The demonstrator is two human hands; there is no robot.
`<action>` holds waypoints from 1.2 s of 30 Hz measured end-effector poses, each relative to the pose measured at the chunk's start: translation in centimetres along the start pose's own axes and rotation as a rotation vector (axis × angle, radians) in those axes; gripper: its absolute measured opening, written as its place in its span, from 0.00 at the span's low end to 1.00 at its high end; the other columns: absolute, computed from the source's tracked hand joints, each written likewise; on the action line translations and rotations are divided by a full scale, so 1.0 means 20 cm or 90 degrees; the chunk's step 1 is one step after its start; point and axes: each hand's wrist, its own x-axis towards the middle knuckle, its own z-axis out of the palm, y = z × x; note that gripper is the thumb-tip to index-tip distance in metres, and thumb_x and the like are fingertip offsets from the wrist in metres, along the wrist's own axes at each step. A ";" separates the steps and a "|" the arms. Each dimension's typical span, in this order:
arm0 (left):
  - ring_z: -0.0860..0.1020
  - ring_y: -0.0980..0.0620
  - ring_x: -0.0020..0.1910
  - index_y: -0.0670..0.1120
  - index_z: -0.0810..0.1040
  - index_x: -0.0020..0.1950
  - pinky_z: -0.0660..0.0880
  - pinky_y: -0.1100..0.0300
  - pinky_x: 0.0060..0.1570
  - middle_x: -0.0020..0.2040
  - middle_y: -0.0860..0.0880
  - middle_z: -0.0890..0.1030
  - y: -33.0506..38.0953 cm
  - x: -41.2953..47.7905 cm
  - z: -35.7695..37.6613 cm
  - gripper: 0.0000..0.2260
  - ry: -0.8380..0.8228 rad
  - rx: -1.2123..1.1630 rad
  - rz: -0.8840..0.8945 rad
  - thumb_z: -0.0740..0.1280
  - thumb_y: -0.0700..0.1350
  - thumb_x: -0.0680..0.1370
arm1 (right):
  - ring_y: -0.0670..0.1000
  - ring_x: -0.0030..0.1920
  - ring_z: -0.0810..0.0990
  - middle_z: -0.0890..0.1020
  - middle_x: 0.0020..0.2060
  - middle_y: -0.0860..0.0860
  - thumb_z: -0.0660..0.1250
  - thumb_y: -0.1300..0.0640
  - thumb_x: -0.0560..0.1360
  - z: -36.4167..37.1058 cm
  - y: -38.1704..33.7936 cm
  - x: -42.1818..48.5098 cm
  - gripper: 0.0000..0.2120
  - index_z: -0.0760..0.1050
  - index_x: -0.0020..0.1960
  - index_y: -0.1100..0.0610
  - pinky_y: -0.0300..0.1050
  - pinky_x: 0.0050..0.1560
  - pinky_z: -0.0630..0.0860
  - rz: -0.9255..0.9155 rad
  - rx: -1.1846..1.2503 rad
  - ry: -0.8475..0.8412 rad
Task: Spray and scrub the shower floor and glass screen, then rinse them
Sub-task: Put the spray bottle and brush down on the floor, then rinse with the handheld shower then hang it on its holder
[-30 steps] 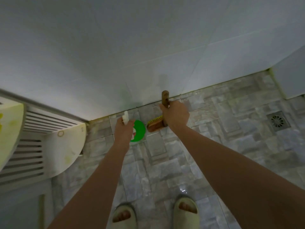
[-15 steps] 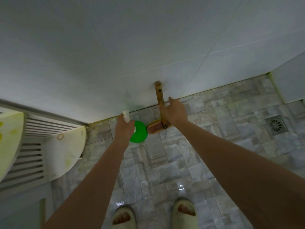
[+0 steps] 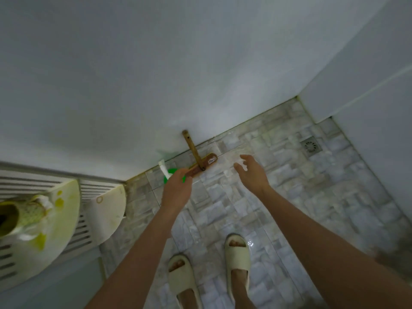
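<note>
White wall tiles [image 3: 200, 63] fill the upper half of the frame, and below them runs the wet, glossy stone-pattern floor [image 3: 289, 197] with its drain [image 3: 311, 146] at the upper right. Dead centre, the scrub brush [image 3: 204, 163] stands with its head on the floor and its wooden handle propped up against the wall. It looks stiff and light, probably slick while wet, so the bare handle above the head is the sensible place to take it. The right hand [image 3: 253, 173] hovers just to the right of the brush, fingers spread and relaxed, holding nothing and not touching it. The left hand [image 3: 176, 190] sits in front of the green spray bottle [image 3: 167, 178], whose white nozzle pokes out at the hand's upper left. The fingers are curled, but whether they actually grip the bottle cannot be told. The bottle is likely light plastic that gives when squeezed, best held round the neck under the trigger. As for writing, there is a small pale label on the brush head, too blurred to read, and nothing legible on the bottle. The person's pale slippers [image 3: 237, 253] stand at the bottom of the frame on shiny tile — footing could be slippery.
</note>
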 end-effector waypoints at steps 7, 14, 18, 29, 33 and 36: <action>0.76 0.51 0.53 0.49 0.79 0.53 0.68 0.63 0.51 0.51 0.51 0.78 0.83 -0.68 -0.19 0.07 -0.099 0.028 0.176 0.62 0.42 0.82 | 0.53 0.63 0.75 0.76 0.64 0.55 0.60 0.53 0.81 -0.89 -0.32 -0.80 0.18 0.69 0.69 0.56 0.40 0.55 0.68 0.018 0.104 0.184; 0.78 0.53 0.60 0.53 0.80 0.59 0.74 0.56 0.60 0.60 0.52 0.81 1.77 -1.44 -0.17 0.10 -0.270 0.031 0.426 0.62 0.45 0.82 | 0.53 0.57 0.78 0.80 0.56 0.55 0.62 0.55 0.80 -1.92 -0.58 -1.61 0.15 0.74 0.65 0.56 0.40 0.53 0.70 -0.039 0.151 0.471; 0.78 0.51 0.59 0.51 0.79 0.61 0.74 0.55 0.59 0.59 0.51 0.81 2.27 -1.80 -0.02 0.10 -0.344 0.046 0.591 0.63 0.43 0.82 | 0.52 0.56 0.79 0.82 0.53 0.55 0.64 0.56 0.79 -2.46 -0.67 -1.96 0.13 0.76 0.62 0.56 0.36 0.51 0.68 -0.086 0.162 0.636; 0.79 0.53 0.60 0.54 0.78 0.62 0.74 0.53 0.61 0.60 0.53 0.80 3.47 -2.60 0.69 0.10 -0.474 -0.002 0.864 0.63 0.46 0.82 | 0.43 0.53 0.76 0.79 0.53 0.48 0.62 0.54 0.80 -3.90 -0.73 -2.68 0.14 0.74 0.65 0.54 0.30 0.48 0.68 -0.246 0.125 0.957; 0.80 0.49 0.56 0.50 0.78 0.62 0.74 0.57 0.53 0.56 0.47 0.82 3.81 -2.85 1.00 0.10 -0.497 -0.024 0.928 0.64 0.45 0.82 | 0.46 0.53 0.76 0.77 0.54 0.50 0.61 0.54 0.80 -4.42 -0.79 -2.92 0.16 0.72 0.67 0.55 0.38 0.51 0.71 -0.295 0.051 1.059; 0.81 0.44 0.56 0.50 0.78 0.58 0.75 0.50 0.61 0.56 0.43 0.82 3.98 -3.00 1.22 0.07 -0.521 -0.024 0.966 0.64 0.44 0.81 | 0.49 0.54 0.76 0.77 0.57 0.52 0.60 0.53 0.80 -4.75 -0.84 -3.04 0.16 0.70 0.67 0.54 0.42 0.55 0.73 -0.283 0.019 1.113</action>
